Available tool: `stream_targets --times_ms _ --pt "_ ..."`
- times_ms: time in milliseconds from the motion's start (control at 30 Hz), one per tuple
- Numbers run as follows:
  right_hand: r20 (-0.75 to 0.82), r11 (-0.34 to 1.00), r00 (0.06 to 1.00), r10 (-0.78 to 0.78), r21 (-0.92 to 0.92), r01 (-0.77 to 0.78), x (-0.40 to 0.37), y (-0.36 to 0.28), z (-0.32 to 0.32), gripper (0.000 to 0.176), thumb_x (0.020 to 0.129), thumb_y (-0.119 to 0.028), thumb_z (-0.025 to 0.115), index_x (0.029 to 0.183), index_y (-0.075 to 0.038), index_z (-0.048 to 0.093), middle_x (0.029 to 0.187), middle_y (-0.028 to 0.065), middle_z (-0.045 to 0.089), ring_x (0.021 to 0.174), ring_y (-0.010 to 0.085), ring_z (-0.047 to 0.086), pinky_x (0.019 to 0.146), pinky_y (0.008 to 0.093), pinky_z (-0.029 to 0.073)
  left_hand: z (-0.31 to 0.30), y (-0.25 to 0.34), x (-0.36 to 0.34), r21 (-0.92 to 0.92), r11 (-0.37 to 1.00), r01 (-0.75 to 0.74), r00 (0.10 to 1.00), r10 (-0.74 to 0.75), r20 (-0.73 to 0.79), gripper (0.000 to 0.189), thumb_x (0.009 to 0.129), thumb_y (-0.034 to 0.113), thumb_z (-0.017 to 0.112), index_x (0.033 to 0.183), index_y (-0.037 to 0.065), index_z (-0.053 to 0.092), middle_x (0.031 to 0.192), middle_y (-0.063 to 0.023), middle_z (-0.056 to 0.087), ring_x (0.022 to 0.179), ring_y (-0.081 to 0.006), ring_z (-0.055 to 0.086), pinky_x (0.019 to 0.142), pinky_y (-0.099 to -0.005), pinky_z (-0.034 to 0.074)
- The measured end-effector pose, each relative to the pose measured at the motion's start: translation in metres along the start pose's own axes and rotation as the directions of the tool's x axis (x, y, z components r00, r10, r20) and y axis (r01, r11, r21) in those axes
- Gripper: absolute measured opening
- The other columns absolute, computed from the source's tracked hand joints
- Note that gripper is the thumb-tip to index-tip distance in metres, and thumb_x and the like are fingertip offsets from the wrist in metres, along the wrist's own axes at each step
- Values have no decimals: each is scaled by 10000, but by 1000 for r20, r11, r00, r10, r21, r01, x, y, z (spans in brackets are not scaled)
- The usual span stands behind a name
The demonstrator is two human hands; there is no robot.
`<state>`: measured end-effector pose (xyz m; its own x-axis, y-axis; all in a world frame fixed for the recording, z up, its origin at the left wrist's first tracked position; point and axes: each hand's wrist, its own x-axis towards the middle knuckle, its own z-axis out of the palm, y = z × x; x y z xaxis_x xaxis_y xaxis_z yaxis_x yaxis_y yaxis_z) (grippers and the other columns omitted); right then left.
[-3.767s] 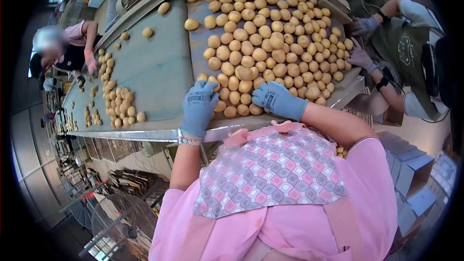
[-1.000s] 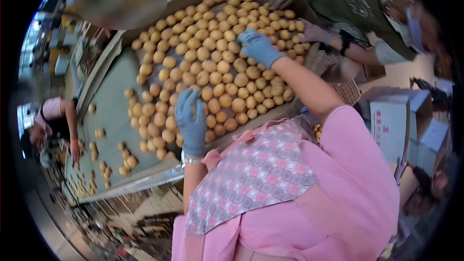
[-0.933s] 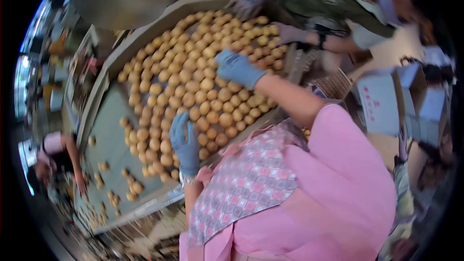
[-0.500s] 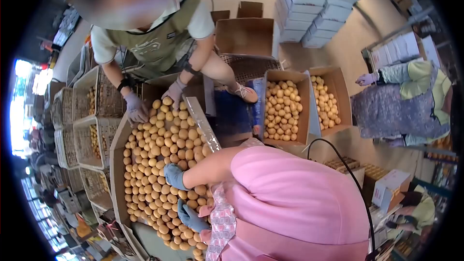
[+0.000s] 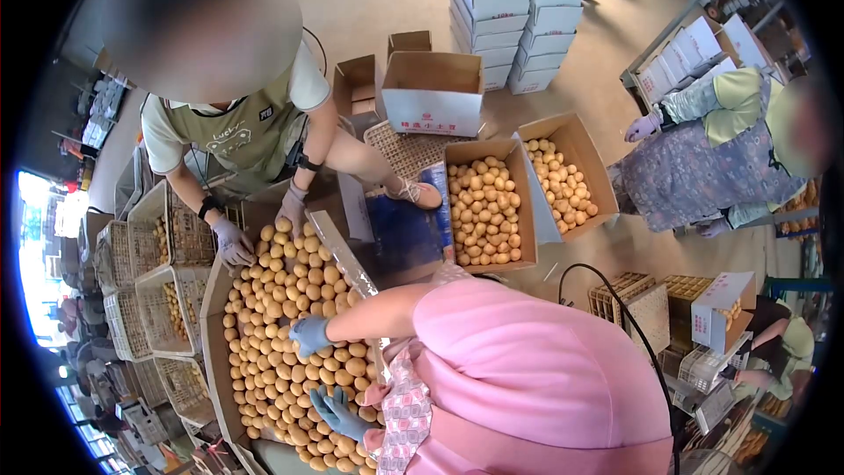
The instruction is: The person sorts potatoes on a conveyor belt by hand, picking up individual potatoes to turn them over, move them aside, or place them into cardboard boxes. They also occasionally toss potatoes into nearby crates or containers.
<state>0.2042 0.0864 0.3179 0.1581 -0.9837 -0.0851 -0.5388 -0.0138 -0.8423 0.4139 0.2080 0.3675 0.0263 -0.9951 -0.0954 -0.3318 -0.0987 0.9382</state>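
Observation:
Many small round potatoes (image 5: 290, 286) cover a wide sorting tray with a raised rim (image 5: 214, 334). My right hand (image 5: 309, 335), in a blue-grey glove, rests on the potatoes in the middle; its fingertips are bent down out of sight. Closer to me, my left hand (image 5: 341, 413), gloved alike, lies over the potatoes with fingers spread and nothing gripped. Across the tray, a co-worker's gloved hands (image 5: 234, 244) touch the potatoes at the far edge.
Two cardboard boxes of potatoes (image 5: 483, 211) stand beside the tray. Behind them are an open carton (image 5: 431, 92) and stacked white cartons (image 5: 492, 31). Plastic crates (image 5: 171, 299) line the left. Another person in a patterned apron (image 5: 703, 167) stands at the right. A black cable (image 5: 633, 308) curves past me.
The whole view has shifted somewhat. My left hand's fingers are more spread than before. My right hand stays on the potatoes, and the co-worker's hands remain at the far edge.

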Motion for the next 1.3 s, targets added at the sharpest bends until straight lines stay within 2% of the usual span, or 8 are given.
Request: stream_targets --times_ms 67,267,467,767,900,1000,1233,1300 --pt "2 948 993 -118 296 112 -22 -9 1 641 779 -409 861 1300 -60 733 1108 162 771 950 326 750 796 462 588 3 1 2 -14 1000 2 1000 -2 3 481 1075 152 630 1517 -26 562 1396 -151 642 1069 -215 633 924 -323 511" --pt "213 903 878 -429 130 409 -58 -60 39 636 778 -416 836 1331 -136 695 1082 165 757 1014 371 717 902 487 549 14 4 5 -38 999 4 1000 -4 17 481 1079 184 640 1516 -3 563 1335 -122 646 956 -174 596 827 -295 489" --pt "24 819 819 -574 29 573 -78 -38 10 420 923 -392 719 1232 -108 685 1121 164 703 1017 397 694 847 519 555 3 4 4 -97 995 3 1000 -2 9 482 1083 217 650 1514 21 565 1274 -92 650 843 -133 559 730 -267 466" --pt "16 998 998 -66 -10 66 -150 15 -53 356 1035 -441 629 1118 -111 735 911 142 759 789 321 744 759 436 581 6 14 -19 -190 982 23 1000 -19 23 483 1088 267 664 1512 56 567 1183 -47 657 674 -71 503 585 -226 432" --pt "93 962 988 127 233 -146 -152 -9 -65 383 1099 -387 524 1265 -85 692 1075 165 760 961 321 740 910 454 564 11 5 -15 -239 971 11 1000 -9 13 472 1094 265 655 1514 68 567 1157 -35 672 591 -35 464 510 -200 391" --pt "-55 973 976 -211 85 215 -142 34 -37 285 1018 -209 607 1231 -114 769 1078 133 775 1020 280 733 921 434 571 6 17 -14 -230 973 30 998 -15 68 451 1118 232 587 1526 45 538 1337 -83 641 887 -125 615 728 -246 527" --pt "-31 967 977 -211 137 214 -141 51 -28 239 1006 -101 602 1137 -54 796 1130 140 777 1055 320 718 980 420 560 4 -15 -6 -240 953 -184 981 195 22 455 1184 266 436 1553 4 481 1503 -136 588 1342 -249 625 992 -306 558" --pt "63 974 980 -190 140 180 -136 39 -39 251 1011 -103 595 1150 -44 796 1118 139 781 1042 313 720 964 416 563 -10 23 -8 -300 941 -155 974 196 113 498 1187 336 409 1564 19 481 1474 -125 611 1275 -208 653 920 -266 572"
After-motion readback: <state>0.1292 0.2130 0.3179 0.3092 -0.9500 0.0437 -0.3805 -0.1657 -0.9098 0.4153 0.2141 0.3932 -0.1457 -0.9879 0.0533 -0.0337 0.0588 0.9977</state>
